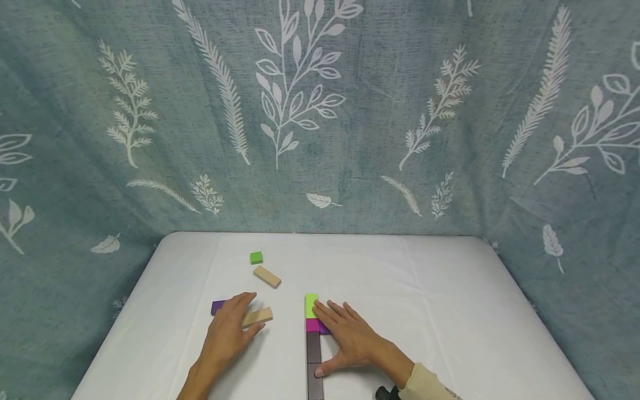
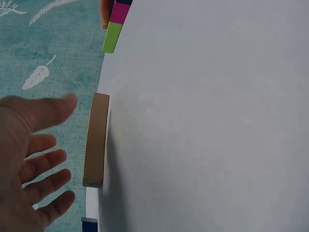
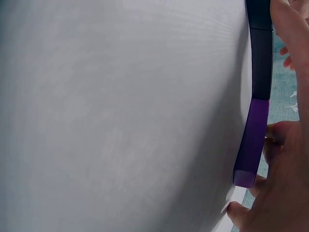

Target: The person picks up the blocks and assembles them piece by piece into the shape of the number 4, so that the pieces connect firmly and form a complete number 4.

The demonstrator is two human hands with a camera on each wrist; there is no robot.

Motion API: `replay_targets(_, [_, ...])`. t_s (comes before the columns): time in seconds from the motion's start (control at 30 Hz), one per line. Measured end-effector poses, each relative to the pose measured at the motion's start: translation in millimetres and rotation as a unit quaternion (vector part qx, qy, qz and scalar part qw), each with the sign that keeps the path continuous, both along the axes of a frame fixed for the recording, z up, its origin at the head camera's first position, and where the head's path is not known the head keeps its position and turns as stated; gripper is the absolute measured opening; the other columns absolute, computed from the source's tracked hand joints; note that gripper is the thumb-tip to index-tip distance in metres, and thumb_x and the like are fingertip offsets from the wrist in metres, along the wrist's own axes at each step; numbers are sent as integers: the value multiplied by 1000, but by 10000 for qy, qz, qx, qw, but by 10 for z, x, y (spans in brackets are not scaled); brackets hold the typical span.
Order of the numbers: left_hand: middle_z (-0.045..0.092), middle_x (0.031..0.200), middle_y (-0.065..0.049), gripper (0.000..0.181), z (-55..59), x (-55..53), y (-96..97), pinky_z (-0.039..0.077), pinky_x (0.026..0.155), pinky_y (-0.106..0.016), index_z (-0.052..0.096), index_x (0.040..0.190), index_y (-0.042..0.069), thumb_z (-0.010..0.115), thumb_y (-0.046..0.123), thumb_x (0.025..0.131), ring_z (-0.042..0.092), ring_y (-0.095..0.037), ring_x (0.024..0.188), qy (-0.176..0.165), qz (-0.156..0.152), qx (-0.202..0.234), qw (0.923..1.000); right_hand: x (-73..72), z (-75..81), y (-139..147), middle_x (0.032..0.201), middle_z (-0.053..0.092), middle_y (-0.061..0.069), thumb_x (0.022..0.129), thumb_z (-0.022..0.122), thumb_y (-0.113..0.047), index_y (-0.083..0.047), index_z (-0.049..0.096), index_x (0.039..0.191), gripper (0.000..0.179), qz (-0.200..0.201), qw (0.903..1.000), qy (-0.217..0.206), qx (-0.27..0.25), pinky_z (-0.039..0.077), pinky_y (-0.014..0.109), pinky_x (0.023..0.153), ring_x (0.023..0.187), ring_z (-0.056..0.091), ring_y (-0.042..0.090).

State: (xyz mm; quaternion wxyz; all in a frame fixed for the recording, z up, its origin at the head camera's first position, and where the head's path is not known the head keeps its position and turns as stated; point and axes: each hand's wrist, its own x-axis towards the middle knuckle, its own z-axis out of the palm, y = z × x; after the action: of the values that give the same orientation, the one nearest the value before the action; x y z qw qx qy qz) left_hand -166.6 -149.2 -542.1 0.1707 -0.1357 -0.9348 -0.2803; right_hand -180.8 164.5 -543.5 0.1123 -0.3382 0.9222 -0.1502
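Observation:
My left hand hovers around a plain wooden block, thumb and fingers spread on either side of it. In the left wrist view a gap shows between the thumb and this block. A purple block lies partly hidden behind that hand. My right hand spreads over a row of blocks, its fingertips at a lime green block and its thumb on a dark grey block. Between them sits a magenta block. Another purple block juts sideways from the row, under the right hand.
Farther back on the white table lie a green block and a second plain wooden block. A black object shows at the front edge beside the right sleeve. A leaf-patterned cloth hangs behind the table.

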Motion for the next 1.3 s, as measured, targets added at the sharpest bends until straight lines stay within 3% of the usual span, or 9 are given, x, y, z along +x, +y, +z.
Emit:
replay_targets(0.13, [64, 130, -17, 64, -35, -26, -13, 47, 96, -56, 63, 132, 2, 89, 17, 75, 57, -38, 122, -136, 143, -139, 9997, 0, -3, -2, 169, 14, 1, 66, 67, -87, -14, 20, 163, 130, 11, 10000, 62, 4, 10, 54, 121, 153, 16, 31])
replay_targets(0.43, [62, 132, -18, 60, -21, -65, -33, 46, 98, -57, 61, 135, 3, 84, 22, 82, 56, -40, 122, -848, 237, -274, 9957, -6, -12, -1, 169, 13, 0, 65, 64, -89, -15, 19, 163, 131, -5, 10000, 43, -1, 8, 53, 121, 154, 14, 30])
replay_targets(1.03, [64, 127, -11, 61, -1, -170, -94, 48, 98, -54, 64, 134, 8, 86, 28, 80, 58, -35, 122, -1150, 163, -142, 9931, -2, -7, 9, 169, 13, -1, 64, 65, -90, -15, 19, 163, 132, -16, 10000, 53, 8, 8, 53, 122, 154, 15, 30])
replay_targets(1.3, [68, 114, -3, 55, 16, -224, -103, 51, 89, -45, 70, 125, 11, 88, 31, 77, 62, -21, 104, -1334, -76, -390, 9903, 0, -12, 9, 169, 12, -1, 65, 65, -89, -15, 18, 163, 132, 3, 10000, 40, -27, 8, 53, 121, 154, 14, 30])
